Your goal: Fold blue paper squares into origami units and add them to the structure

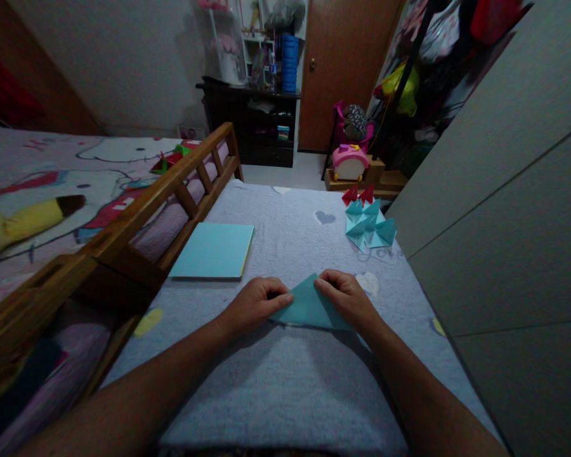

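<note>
A teal sheet of paper (309, 306), folded into a triangle, lies on the grey blanket (285, 381) in front of me. My left hand (254, 303) presses its left edge with curled fingers. My right hand (345, 295) pinches the paper's top right edge near the tip. Both hands are closed on the paper. Part of the triangle is hidden under my right hand.
A stack of light blue square paper (214, 251) lies to the left by a wooden bed rail (171, 190). Several folded teal and red paper shapes (368, 222) sit at the far right. A grey wall (504, 222) runs along the right. A dark shelf and a door stand beyond.
</note>
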A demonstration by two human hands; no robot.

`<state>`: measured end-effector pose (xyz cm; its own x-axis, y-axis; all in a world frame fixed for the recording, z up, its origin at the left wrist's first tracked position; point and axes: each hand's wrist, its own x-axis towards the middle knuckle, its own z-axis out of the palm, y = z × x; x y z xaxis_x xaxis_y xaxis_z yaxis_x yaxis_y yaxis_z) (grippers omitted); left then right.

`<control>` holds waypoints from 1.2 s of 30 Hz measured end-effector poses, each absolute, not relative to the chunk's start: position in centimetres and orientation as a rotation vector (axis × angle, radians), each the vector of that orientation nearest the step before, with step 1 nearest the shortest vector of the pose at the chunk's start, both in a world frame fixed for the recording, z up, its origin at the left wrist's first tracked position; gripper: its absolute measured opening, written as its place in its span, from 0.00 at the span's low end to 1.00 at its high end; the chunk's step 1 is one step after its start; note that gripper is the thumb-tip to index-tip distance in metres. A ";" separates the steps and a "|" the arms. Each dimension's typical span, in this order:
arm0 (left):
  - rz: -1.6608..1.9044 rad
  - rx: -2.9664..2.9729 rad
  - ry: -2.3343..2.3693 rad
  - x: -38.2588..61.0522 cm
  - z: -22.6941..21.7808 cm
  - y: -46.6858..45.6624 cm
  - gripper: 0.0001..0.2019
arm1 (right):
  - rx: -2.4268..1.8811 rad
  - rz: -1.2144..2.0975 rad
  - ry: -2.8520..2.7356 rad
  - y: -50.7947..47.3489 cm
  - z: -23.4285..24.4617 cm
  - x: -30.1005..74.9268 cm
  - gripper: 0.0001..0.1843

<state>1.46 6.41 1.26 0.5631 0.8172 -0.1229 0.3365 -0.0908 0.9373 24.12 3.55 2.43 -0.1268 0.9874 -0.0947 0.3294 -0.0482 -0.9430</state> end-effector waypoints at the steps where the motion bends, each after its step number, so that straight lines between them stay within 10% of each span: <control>1: 0.533 1.679 0.978 1.5 1.3 6.4 0.16 | -1.439 1.194 -1.524 3.6 2.4 24.1 0.18; 36: 0.434 1.779 1.120 1.7 1.4 6.3 0.16 | -1.571 0.750 -1.817 4.4 1.0 23.7 0.13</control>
